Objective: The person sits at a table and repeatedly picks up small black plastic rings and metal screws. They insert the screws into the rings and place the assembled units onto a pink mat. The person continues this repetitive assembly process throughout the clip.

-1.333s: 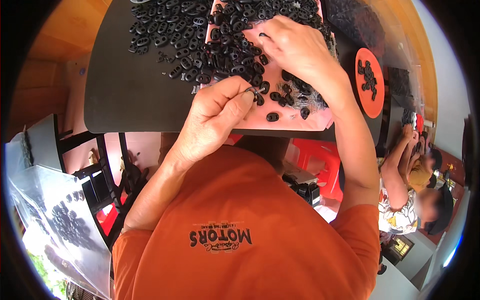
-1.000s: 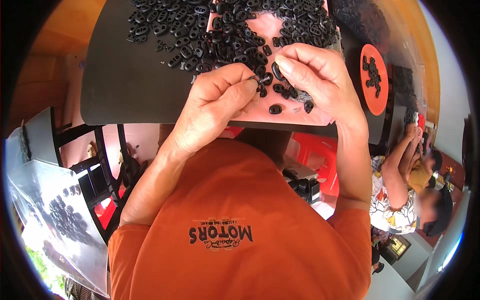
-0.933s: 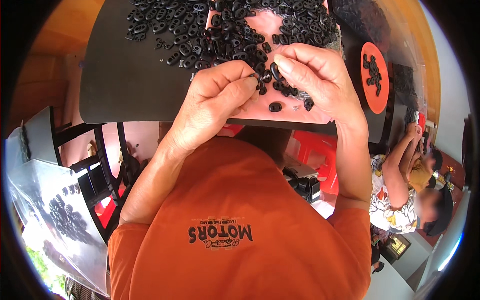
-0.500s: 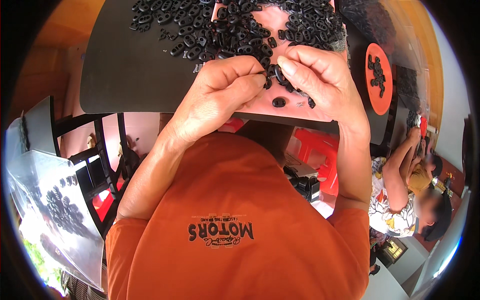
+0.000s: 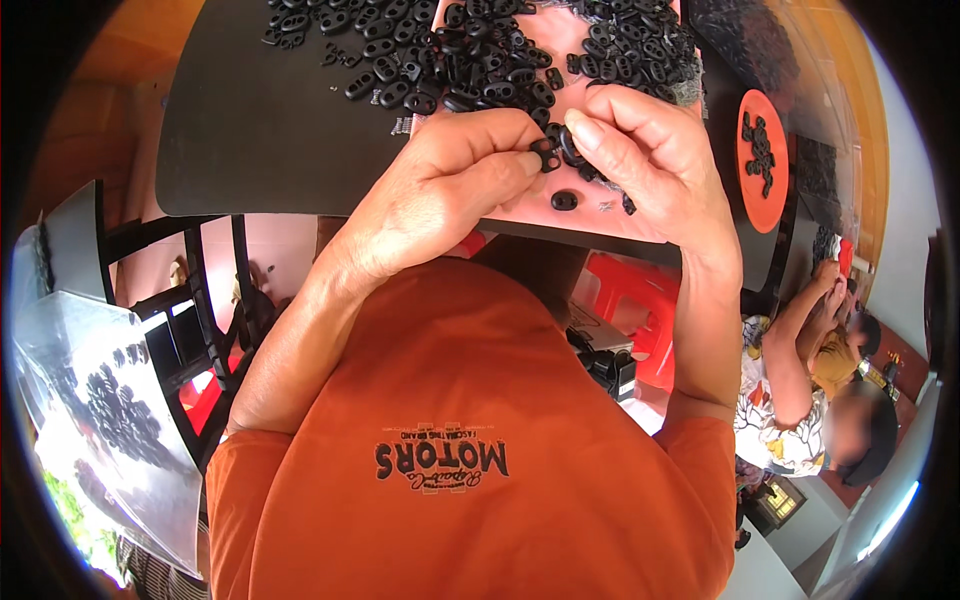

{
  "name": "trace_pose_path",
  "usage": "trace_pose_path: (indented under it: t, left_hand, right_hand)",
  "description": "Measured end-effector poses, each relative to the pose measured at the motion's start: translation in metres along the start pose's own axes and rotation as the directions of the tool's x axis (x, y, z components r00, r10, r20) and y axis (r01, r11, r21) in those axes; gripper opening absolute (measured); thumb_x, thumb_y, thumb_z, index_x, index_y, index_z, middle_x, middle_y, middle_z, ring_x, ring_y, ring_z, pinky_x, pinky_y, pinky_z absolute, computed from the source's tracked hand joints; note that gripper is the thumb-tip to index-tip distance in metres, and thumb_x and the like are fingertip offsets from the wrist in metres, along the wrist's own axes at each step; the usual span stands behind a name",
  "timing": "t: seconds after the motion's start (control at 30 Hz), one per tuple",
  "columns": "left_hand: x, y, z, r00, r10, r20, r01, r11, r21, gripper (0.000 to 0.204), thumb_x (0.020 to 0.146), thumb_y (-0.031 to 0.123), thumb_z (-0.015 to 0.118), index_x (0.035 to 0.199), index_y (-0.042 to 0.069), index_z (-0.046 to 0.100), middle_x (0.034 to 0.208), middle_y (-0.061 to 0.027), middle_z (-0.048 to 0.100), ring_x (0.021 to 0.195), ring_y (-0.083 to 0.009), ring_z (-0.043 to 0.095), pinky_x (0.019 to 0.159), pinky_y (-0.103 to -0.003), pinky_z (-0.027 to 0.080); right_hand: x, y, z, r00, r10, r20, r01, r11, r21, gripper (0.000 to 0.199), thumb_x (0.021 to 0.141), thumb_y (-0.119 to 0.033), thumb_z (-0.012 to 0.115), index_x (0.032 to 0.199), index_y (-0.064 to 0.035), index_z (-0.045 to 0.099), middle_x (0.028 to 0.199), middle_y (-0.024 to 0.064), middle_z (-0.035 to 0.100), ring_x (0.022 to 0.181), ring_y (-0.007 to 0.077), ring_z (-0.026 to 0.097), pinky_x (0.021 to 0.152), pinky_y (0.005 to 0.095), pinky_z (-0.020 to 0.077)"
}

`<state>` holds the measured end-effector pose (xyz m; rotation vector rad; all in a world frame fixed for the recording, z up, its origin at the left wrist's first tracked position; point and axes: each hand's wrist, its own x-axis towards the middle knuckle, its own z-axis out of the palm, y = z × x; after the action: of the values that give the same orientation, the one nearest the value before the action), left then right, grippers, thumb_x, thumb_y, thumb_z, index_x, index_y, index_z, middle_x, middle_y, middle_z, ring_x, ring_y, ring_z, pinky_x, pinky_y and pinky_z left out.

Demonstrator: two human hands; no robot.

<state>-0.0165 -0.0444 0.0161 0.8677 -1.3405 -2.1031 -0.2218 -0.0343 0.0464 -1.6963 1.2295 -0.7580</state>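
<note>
My left hand [image 5: 455,185] is closed, thumb and forefinger pinching a small black plastic cord lock part [image 5: 545,153] with holes in it. Close to its right, my right hand [image 5: 655,165] pinches a rounded black cord lock shell [image 5: 569,146], partly covered by the thumb. Whether the two parts touch is hard to make out. Below the fingers, a single black oval cord lock piece [image 5: 564,200] lies on the pink sheet [image 5: 530,212]. Small metal springs [image 5: 606,206] lie to its right, and several black parts sit under my right fingers.
Heaps of black cord lock pieces [image 5: 490,60] cover the table's [image 5: 260,130] far side, with another pile [image 5: 640,50] at right. An orange plate [image 5: 762,205] holds small black parts. A red stool [image 5: 655,335] stands below the edge. Another person [image 5: 795,370] sits at right.
The part in my left fingers has turned, so its holes now show; the spring seen between the two parts is no longer visible. Both hands stay close together.
</note>
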Motion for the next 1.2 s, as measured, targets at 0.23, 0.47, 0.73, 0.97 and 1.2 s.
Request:
trace_pose_path:
  t: [0.23,0.47,0.73,0.97,1.2]
  left_hand:
    - [0.000,-0.004,-0.002,1.000,0.021,0.007,-0.021,1.000,-0.016,0.017,0.094,0.015,0.050,0.084,0.003,0.056,0.070,0.0068,0.046,0.061,-0.0003,0.036,0.052,-0.017,0.027]
    - [0.001,-0.007,-0.004,0.999,0.029,0.017,-0.029,1.000,-0.004,0.018,0.095,0.015,0.051,0.083,0.003,0.056,0.070,0.0062,0.046,0.062,-0.0007,0.036,0.053,-0.018,0.028]
    - [0.000,-0.008,-0.006,0.999,0.018,0.033,-0.017,1.000,-0.019,0.017,0.095,0.014,0.051,0.084,0.002,0.057,0.071,0.0053,0.049,0.064,-0.0016,0.040,0.054,-0.019,0.032]
    - [0.001,-0.011,-0.002,0.994,0.088,-0.064,-0.092,0.994,-0.065,0.018,0.093,0.012,0.053,0.079,0.001,0.058,0.066,0.0039,0.050,0.059,-0.0020,0.043,0.050,-0.019,0.035]
    - [-0.003,0.006,0.004,0.990,-0.081,-0.118,0.038,0.943,-0.331,0.018,0.089,0.011,0.056,0.079,-0.002,0.063,0.066,0.0027,0.053,0.058,-0.0016,0.046,0.054,-0.018,0.043]
  right_hand:
    - [0.001,-0.002,0.005,1.000,-0.016,0.016,0.016,1.000,-0.005,0.024,0.093,-0.017,0.061,0.079,0.0010,0.056,0.061,-0.0004,0.049,0.055,0.0036,0.044,0.047,0.0226,0.0380]
    - [0.000,-0.004,0.007,0.999,0.027,0.031,-0.027,1.000,-0.004,0.024,0.094,-0.017,0.059,0.079,0.0011,0.055,0.061,0.0002,0.050,0.056,0.0040,0.044,0.048,0.0235,0.0383]
    - [-0.002,-0.010,0.012,0.998,0.061,0.018,-0.062,0.997,0.049,0.022,0.094,-0.014,0.058,0.078,0.0008,0.055,0.061,0.0023,0.048,0.055,0.0066,0.045,0.049,0.0259,0.0382]
    - [-0.003,-0.002,0.024,0.967,-0.226,-0.118,0.187,0.942,-0.278,0.017,0.088,-0.013,0.066,0.084,0.0011,0.057,0.068,0.0077,0.055,0.056,0.0162,0.054,0.051,0.0302,0.0450]
    - [-0.010,0.002,0.033,0.891,-0.445,-0.088,0.307,0.734,-0.606,0.044,0.069,-0.023,0.081,0.097,0.0006,0.057,0.085,0.0118,0.057,0.064,0.0243,0.061,0.050,0.0320,0.0505]
